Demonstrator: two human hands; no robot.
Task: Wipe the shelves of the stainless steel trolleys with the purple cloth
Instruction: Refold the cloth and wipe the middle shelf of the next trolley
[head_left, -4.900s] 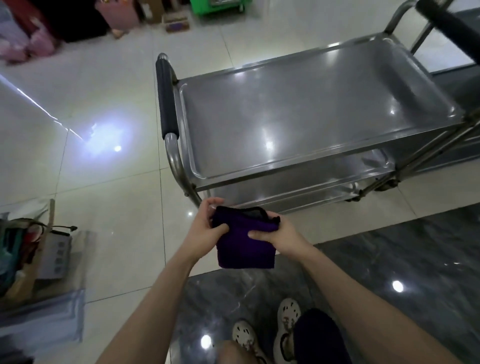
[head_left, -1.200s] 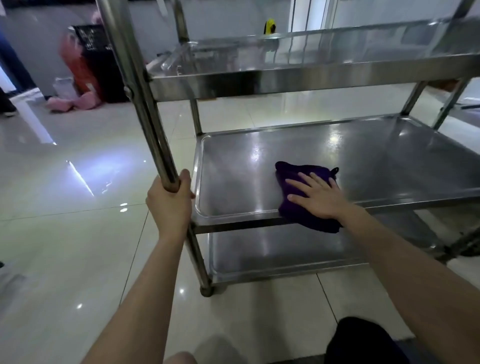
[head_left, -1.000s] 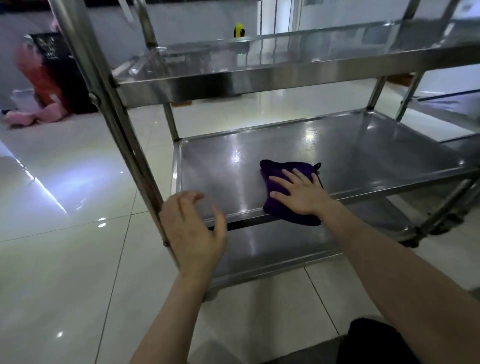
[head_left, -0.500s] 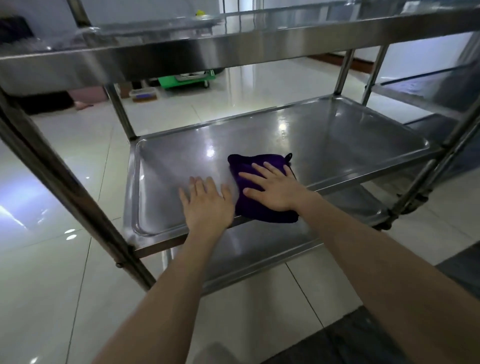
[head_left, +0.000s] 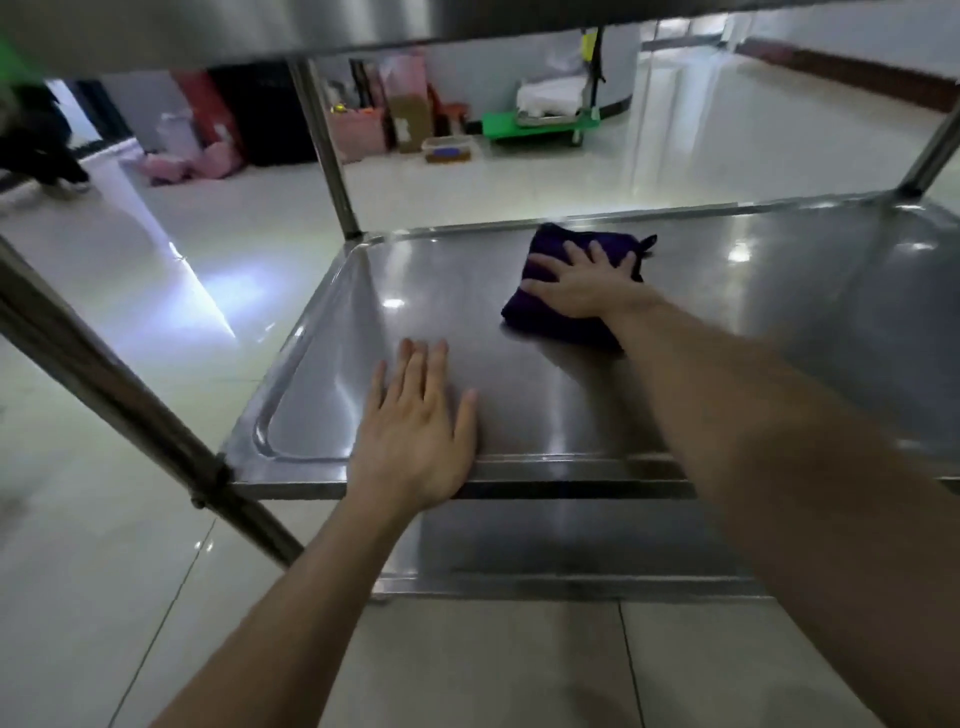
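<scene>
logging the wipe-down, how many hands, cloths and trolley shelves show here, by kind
hands: 2, left hand and right hand
purple cloth: 1
trolley shelves: 3, top shelf, middle shelf, bottom shelf
total: 6

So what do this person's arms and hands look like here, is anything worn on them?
The left hand and right hand are bare, with no gloves. The left forearm and right forearm show no sleeves, watch or wristband within the frame. No rings are visible on the fingers.
</scene>
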